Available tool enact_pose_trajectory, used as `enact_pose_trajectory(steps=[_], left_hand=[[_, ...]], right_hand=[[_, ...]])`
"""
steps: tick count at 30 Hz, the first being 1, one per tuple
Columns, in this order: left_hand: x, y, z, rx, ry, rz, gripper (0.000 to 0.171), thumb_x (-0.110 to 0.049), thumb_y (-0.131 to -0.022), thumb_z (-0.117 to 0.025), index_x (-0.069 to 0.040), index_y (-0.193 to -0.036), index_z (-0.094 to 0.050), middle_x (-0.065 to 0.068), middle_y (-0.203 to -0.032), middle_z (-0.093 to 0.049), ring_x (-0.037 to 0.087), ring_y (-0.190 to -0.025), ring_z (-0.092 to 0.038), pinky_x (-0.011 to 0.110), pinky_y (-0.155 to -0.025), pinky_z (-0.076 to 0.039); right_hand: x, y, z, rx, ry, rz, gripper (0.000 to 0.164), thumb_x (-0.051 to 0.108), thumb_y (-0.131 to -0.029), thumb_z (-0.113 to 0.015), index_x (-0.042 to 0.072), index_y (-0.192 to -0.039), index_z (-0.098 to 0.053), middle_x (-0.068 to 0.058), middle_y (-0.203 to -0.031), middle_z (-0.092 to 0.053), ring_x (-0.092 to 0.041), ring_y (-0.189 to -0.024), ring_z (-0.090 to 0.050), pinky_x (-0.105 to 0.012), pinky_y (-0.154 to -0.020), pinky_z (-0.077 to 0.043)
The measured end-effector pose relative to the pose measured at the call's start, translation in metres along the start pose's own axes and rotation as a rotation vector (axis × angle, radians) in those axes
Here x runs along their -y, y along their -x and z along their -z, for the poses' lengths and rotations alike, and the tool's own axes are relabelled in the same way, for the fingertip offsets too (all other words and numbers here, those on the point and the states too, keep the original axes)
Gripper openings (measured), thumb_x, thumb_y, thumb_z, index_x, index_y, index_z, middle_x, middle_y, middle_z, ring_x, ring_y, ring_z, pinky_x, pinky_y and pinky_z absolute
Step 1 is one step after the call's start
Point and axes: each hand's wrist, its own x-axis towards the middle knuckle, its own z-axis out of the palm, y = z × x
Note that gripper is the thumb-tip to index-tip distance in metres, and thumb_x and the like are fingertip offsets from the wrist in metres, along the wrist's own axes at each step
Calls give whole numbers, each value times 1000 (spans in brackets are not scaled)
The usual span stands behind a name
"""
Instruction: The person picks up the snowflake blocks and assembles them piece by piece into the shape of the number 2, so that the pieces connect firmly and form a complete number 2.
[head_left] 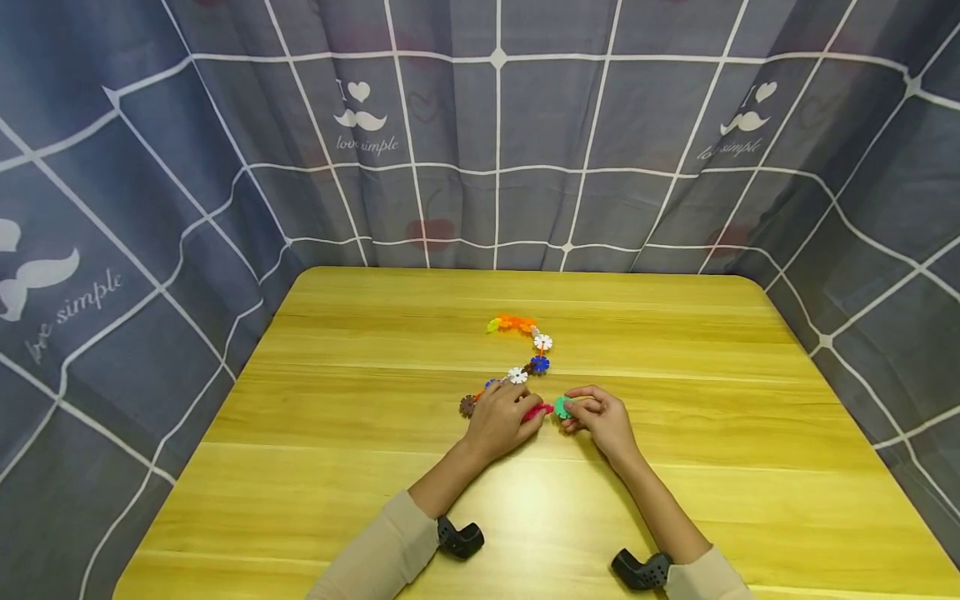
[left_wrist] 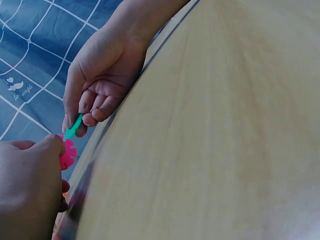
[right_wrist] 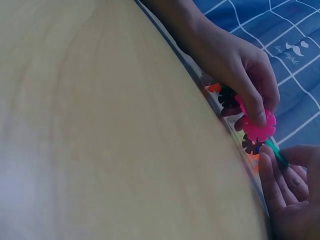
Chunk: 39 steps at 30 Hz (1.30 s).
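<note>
A chain of notched plastic discs winds over the table, with a yellow-green disc, orange discs, white discs and a blue disc among them. My left hand pinches a pink disc near the chain's close end. Between thumb and fingers, my right hand holds a green disc. In the left wrist view the green disc stands edge-on and meets the pink disc's rim. How deep the notches sit together cannot be seen. Part of the chain lies hidden beneath the left hand.
The wooden table reaches back to a grey-blue checked curtain that hangs on three sides. A brown disc shows left of the left hand. Each wrist wears a black camera mount.
</note>
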Motion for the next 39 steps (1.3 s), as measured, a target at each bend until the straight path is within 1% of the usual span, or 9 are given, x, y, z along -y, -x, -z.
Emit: enact_pose_trajectory(steps=[4,11,18,24,31,33,35,37,39], left_hand=[[0,0,1,-11,5,-5,15,-34,-86,-62,-22,-80,-70,-7,-76,-58,8,-67,-53,26,-65,-40],[0,1,1,7,34,-27,15,-34,-88,-63,-21,-83,-69,-8,-79,-59,8,-72,-56,26,-71,-43],[0,0,1,-3,94,-46,11,-26,-88,-64,-18,-84,-70,-7,-83,-61,8,-74,-58,21,-67,-47],[1,-1,0,-20,120,-47,10,-24,-87,-65,-17,-83,-70,-8,-83,-63,8,-76,-60,20,-69,-47],[-1,-1,-1,6,125,-40,13,-28,-88,-64,-18,-82,-70,-8,-82,-64,7,-75,-59,19,-68,-47],[-2,0,0,17,123,-36,13,-28,-88,-64,-17,-82,-70,-8,-82,-64,7,-75,-59,20,-67,-47],[-2,0,0,23,118,-28,14,-29,-88,-64,-17,-82,-70,-8,-81,-63,7,-74,-59,20,-66,-47],[-2,0,1,15,105,-18,16,-31,-87,-64,-17,-83,-69,-8,-82,-63,7,-75,-59,20,-67,-47],[-2,0,3,-7,93,-3,17,-33,-86,-65,-16,-86,-69,-6,-86,-63,9,-79,-59,22,-73,-48]], right_hand=[[-1,-1,-2,11,-6,-15,26,5,-86,-64,-10,-105,-55,-16,-77,-67,-23,-61,-65,-37,-61,-55],[-1,-1,-8,25,-64,-49,28,3,-86,-64,-12,-105,-50,-17,-79,-68,-22,-62,-66,-37,-63,-55],[-1,-2,-9,22,-100,-87,27,2,-87,-62,-14,-105,-50,-16,-80,-68,-21,-62,-66,-36,-63,-55],[0,-3,-12,21,-96,-106,25,-1,-87,-60,-15,-105,-49,-16,-77,-67,-21,-61,-66,-35,-62,-55],[1,-1,-14,31,-70,-93,25,-4,-88,-58,-17,-105,-45,-15,-77,-67,-20,-60,-66,-34,-62,-55],[1,-1,-14,32,-48,-87,24,-3,-88,-58,-15,-105,-46,-16,-77,-67,-20,-60,-66,-35,-61,-55],[0,-1,-12,45,-2,-70,25,1,-88,-60,-13,-105,-48,-18,-77,-67,-22,-60,-65,-36,-60,-55],[-1,-2,-11,56,76,-27,25,5,-88,-62,-11,-104,-51,-19,-77,-66,-24,-60,-65,-36,-58,-55],[-3,-2,-8,50,193,38,23,10,-88,-64,-6,-102,-55,-16,-76,-66,-23,-60,-64,-34,-57,-54]])
